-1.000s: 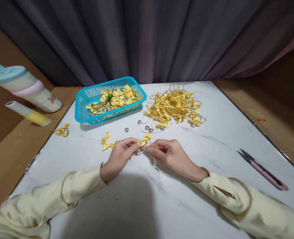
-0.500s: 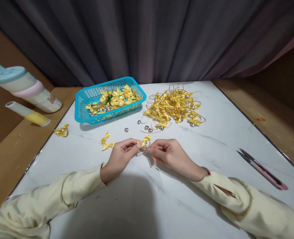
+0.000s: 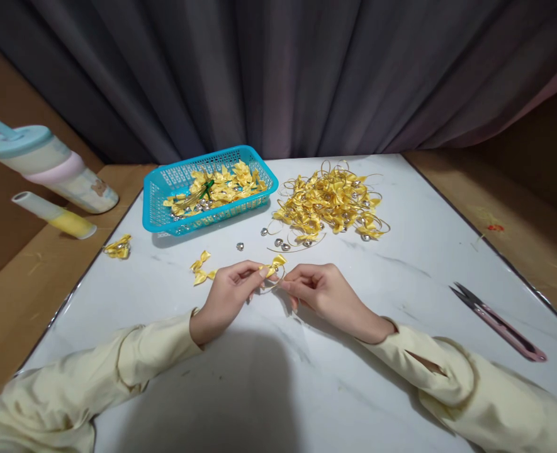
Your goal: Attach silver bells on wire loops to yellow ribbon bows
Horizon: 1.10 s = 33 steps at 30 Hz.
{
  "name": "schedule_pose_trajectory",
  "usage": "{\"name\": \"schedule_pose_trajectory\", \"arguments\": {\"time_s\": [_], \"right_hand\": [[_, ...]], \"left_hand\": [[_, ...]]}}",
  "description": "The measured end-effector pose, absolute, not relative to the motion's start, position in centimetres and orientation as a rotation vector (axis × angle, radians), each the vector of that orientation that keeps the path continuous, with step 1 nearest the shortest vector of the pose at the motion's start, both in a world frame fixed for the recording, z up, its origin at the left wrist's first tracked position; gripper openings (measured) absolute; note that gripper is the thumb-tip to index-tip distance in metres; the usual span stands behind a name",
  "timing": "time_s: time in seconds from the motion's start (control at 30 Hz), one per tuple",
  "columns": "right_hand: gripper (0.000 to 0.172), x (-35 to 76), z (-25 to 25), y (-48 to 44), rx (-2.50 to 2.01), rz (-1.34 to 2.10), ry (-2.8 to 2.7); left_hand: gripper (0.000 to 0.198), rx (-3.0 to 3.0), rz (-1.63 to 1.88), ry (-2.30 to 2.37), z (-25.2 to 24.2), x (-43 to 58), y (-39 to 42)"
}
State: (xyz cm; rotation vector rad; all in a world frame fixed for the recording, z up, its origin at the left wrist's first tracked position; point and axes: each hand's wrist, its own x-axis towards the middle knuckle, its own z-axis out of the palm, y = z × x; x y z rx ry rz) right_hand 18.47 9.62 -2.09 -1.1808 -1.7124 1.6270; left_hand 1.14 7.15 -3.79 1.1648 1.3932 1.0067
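My left hand (image 3: 233,286) pinches a yellow ribbon bow (image 3: 279,260) between thumb and fingers. A thin gold cord (image 3: 284,274) curves out from the bow, and my right hand (image 3: 316,286) is closed on it just to the right. Something small and silvery shows by the bow, too small to make out fully. Two loose yellow bows (image 3: 202,275) lie beside my left hand. Silver heart-shaped bells or beads (image 3: 279,243) are scattered beyond my hands. Behind them rises a pile of yellow bows with gold cords (image 3: 330,201).
A blue plastic basket (image 3: 153,217) holds more bows, silver pieces and a green-tied bundle of cord. Pink-handled thread snips (image 3: 500,324) lie at the right. A tumbler (image 3: 65,173), a yellow-and-white tube (image 3: 56,217) and a small bow cluster (image 3: 118,246) are at the left.
Hardly anything differs. Both hands keep their pinch on the bow and cord, and the whole view has shifted very slightly.
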Motion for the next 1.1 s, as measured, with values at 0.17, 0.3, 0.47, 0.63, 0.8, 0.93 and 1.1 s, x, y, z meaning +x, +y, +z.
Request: {"name": "schedule_pose_trajectory", "arguments": {"time_s": [0.17, 0.3, 0.47, 0.63, 0.8, 0.93, 1.1], "right_hand": [[0.023, 18.44, -2.05, 9.63, -1.196, 1.629, -1.713], [0.022, 18.41, -1.96, 9.64, -1.192, 1.634, -1.716], [0.021, 18.36, -1.9, 9.61, -1.18, 1.651, -1.699], [0.022, 18.35, -1.96, 9.58, -1.169, 1.672, -1.682], [0.025, 18.4, -2.03, 9.61, -1.169, 1.587, -1.754], [0.027, 18.54, -2.16, 9.68, -1.165, 1.471, -1.861], [0.026, 18.9, -2.45, 9.91, -1.106, 1.287, -2.004]], "left_hand": [[0.027, 1.185, 1.002, 1.4, -3.72, 1.2, 7.16], [0.027, 1.185, 0.997, 1.407, -3.77, 1.15, 7.15], [0.028, 1.194, 0.997, 1.393, -3.73, 1.22, 7.01], [0.028, 1.196, 1.009, 1.399, -3.62, 1.36, 6.95], [0.027, 1.148, 0.979, 1.345, -3.74, 1.1, 7.21], [0.024, 1.133, 0.955, 1.268, -3.87, 0.78, 7.41], [0.022, 1.115, 0.948, 1.235, -3.88, 0.54, 7.52]]}}
